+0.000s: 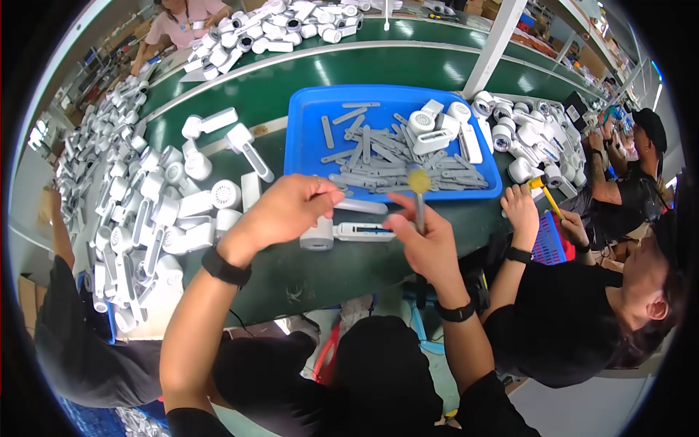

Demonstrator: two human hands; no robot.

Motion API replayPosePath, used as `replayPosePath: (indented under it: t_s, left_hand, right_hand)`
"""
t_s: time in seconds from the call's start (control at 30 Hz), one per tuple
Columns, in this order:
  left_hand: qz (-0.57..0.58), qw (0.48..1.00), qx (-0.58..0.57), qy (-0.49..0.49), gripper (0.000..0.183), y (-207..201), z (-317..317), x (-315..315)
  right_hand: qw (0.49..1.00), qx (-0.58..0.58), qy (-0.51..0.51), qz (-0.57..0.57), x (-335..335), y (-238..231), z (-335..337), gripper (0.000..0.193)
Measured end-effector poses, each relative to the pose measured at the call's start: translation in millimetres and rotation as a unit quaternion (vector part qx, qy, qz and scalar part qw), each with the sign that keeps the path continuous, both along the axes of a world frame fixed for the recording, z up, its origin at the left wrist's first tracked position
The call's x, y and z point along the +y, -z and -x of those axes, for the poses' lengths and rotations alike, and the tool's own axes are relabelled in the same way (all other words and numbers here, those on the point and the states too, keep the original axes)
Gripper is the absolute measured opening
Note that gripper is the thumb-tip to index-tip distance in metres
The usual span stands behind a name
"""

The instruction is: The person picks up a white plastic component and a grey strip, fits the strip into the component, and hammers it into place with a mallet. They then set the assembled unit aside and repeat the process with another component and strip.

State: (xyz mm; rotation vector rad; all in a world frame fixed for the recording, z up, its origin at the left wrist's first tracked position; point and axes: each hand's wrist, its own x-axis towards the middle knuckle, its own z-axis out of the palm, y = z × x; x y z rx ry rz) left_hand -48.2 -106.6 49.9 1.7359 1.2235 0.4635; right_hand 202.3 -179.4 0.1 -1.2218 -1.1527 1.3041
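My left hand [297,209] hovers over the near table edge, its fingertips pinched together; what they hold, if anything, I cannot make out. Directly beneath lies a white handheld fan [317,237], its handle [362,231] pointing right with a long slot showing dark and blue parts. A pale grey strip [362,206] lies just beyond that handle, close to my left fingertips. My right hand [428,246] is closed round a hammer [419,180] with a yellow, slightly blurred end raised up. It is beside the end of the fan's handle.
Behind my hands a blue tray [306,98] holds many grey strips [368,149] and several white fans. White fans pile up at the left [153,207] and right [528,131]. Co-workers sit at both sides and across; the right one's hand grips a yellow hammer [550,197].
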Motion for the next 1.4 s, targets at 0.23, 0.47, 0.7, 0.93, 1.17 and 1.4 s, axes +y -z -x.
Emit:
replayPosePath:
  t_s: [0.23, 0.47, 0.7, 0.93, 1.17, 1.4]
  left_hand:
    - [-0.309, 0.95, -0.042, -0.009, 0.029, 36.2, -11.1, -20.9]
    - [-0.372, 0.927, 0.043, 0.028, 0.035, 102.3, -5.4, -30.6]
    - [-0.408, 0.913, -0.028, 0.011, 0.036, 109.3, -3.4, -32.7]
    - [-0.45, 0.893, -0.024, 0.005, 0.035, 112.6, 1.7, -31.9]
    - [-0.538, 0.827, 0.116, 0.115, 0.028, 98.7, -2.2, -26.3]
    - [-0.528, 0.831, 0.136, 0.111, 0.028, 98.8, 3.7, -29.4]
  right_hand:
    - [0.99, -0.14, 0.006, -0.029, 6.3, 5.7, -1.3, 0.022]
    - [0.992, -0.101, -0.046, 0.055, 10.7, 23.7, -2.8, 0.024]
    - [0.974, -0.211, -0.067, 0.042, 16.5, 28.5, 3.0, 0.019]
    - [0.965, -0.242, -0.099, 0.011, 20.0, 30.5, 1.7, 0.02]
    - [0.957, -0.238, -0.103, 0.129, 25.9, 11.9, 0.1, 0.023]
    - [0.931, -0.329, -0.091, 0.132, 22.8, -8.3, 11.0, 0.029]
